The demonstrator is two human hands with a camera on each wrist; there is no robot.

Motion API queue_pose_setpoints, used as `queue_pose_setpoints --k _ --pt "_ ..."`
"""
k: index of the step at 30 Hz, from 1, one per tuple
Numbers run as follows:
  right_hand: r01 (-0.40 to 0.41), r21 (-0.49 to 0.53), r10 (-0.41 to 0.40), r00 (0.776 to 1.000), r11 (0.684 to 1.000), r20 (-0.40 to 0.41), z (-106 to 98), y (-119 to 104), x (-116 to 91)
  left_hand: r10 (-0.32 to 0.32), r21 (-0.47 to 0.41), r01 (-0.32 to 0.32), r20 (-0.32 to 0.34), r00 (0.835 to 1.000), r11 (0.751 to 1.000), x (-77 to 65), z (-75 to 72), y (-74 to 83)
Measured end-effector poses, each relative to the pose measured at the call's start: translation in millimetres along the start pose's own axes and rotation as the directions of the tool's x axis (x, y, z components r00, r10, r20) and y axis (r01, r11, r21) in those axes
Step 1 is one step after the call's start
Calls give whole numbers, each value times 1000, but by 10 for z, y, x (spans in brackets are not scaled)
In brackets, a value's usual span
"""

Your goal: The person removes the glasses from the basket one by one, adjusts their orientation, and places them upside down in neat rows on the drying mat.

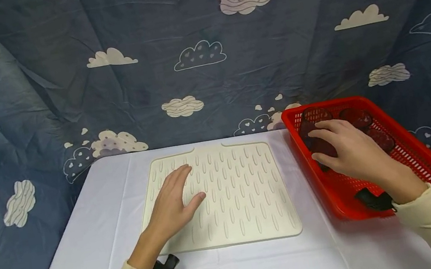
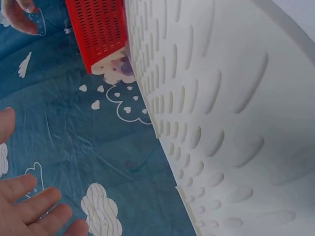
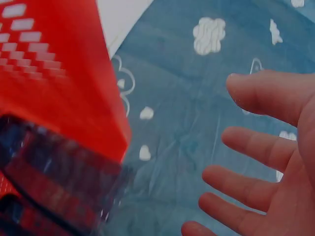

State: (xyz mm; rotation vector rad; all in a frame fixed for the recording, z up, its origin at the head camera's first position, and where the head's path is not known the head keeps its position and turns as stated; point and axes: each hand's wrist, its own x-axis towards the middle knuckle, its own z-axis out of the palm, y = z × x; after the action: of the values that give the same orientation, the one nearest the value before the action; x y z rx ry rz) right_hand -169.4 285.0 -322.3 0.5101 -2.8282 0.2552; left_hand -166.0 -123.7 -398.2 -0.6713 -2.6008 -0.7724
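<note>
My right hand is over the left part of a red slotted plastic basket, thumb and fingers spread apart with nothing between them. Below its fingertips lies a dark, see-through cup, partly hidden by the hand. The right wrist view shows one such dark cup from close by, blurred, beside the basket's wall and apart from the fingers. My left hand hovers over the left half of a cream ridged board. Its fingers are relaxed and hold nothing.
More dark round cups lie in the back of the basket. The basket stands at the right side of a table with a white cloth. Behind the table hangs a dark blue curtain with clouds on it.
</note>
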Motion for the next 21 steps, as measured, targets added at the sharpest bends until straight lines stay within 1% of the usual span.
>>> queue_pose_setpoints --k 4,6,8,11,15,17,18,19,21 --pt "-38 2 38 999 999 18 -57 150 -16 -61 -104 62 14 998 993 -3 -4 8" --pt "-47 15 46 999 999 19 -81 240 -24 -81 -151 80 2 997 985 -3 -2 16" --pt "-56 26 55 998 998 16 -100 337 -35 -83 -181 78 -20 996 980 -3 14 25" --pt "-57 31 57 998 998 3 -122 483 -48 -65 -202 53 -52 997 978 1 51 40" --pt "-73 15 73 997 997 0 -127 666 -62 -50 -236 34 -58 997 971 21 91 67" --pt "-93 13 93 996 996 4 -127 748 -72 -66 -276 50 -48 997 960 36 105 81" --pt "-102 10 102 995 995 9 -125 786 -76 -81 -306 65 -40 996 950 44 111 87" --pt "-110 10 110 994 994 13 -124 824 -81 -99 -337 82 -31 995 938 53 118 94" --pt "-122 15 122 992 992 16 -115 895 -93 -146 -403 131 -7 989 906 71 131 103"
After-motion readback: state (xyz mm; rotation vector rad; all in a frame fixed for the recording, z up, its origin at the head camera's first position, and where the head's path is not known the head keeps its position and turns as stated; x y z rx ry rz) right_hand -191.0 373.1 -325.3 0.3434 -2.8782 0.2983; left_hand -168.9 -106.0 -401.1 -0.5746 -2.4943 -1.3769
